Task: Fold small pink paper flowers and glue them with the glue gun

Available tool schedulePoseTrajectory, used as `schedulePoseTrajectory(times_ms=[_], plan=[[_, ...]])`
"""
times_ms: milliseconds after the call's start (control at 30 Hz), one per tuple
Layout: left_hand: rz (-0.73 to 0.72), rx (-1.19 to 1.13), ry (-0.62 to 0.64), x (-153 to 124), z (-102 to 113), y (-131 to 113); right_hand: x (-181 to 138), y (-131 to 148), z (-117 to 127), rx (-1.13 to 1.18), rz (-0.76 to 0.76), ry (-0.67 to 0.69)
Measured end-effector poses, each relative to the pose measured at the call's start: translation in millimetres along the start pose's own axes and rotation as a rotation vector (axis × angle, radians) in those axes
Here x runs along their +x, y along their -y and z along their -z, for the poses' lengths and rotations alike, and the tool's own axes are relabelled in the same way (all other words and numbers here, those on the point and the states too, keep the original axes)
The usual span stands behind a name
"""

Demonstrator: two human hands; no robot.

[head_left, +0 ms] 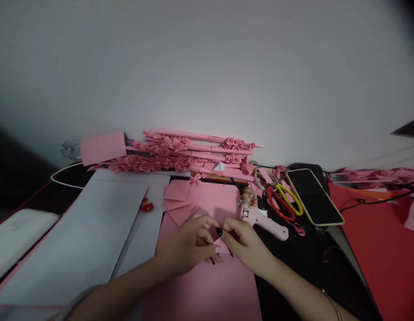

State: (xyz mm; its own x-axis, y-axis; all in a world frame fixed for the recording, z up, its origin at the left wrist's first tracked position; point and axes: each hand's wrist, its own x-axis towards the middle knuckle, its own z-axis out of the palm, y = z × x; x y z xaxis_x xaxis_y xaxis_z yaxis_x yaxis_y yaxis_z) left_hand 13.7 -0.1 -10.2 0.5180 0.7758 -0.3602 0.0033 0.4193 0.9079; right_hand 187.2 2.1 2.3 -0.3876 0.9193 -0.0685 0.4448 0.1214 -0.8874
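Between my two hands is a small piece of pink paper [217,243], partly hidden by the fingers. My left hand [190,243] comes in from the lower left, its fingers curled and closed on the paper. From the other side my right hand [246,244] pinches the paper near its upper edge, thumb and forefinger together. Both hands are over large pink sheets [207,290]. Just behind them lie several small pink paper squares [177,191], fanned out. A white glue gun [265,224] rests close to my right hand.
Long pink paper rolls with paper flowers [166,149] line the wall. Red-and-yellow-handled scissors [280,204] and a phone [315,196] lie to the right, with red sheets [377,249] beyond. White sheets [89,223] and a white power bank [21,236] occupy the left.
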Motion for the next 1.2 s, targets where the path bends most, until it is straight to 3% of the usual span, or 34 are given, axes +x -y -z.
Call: schedulePoseTrajectory(times_ms=[500, 1200], plan=[[-0.003, 0.023, -0.017, -1.0, -1.0, -0.9, -0.1, -3.0, 1.0, -0.036, 0.026, 0.009], [0.023, -0.107, 0.077, -0.2, 4.6, -3.4, -0.2, -1.5, 2.2, -0.075, 0.102, 0.071]])
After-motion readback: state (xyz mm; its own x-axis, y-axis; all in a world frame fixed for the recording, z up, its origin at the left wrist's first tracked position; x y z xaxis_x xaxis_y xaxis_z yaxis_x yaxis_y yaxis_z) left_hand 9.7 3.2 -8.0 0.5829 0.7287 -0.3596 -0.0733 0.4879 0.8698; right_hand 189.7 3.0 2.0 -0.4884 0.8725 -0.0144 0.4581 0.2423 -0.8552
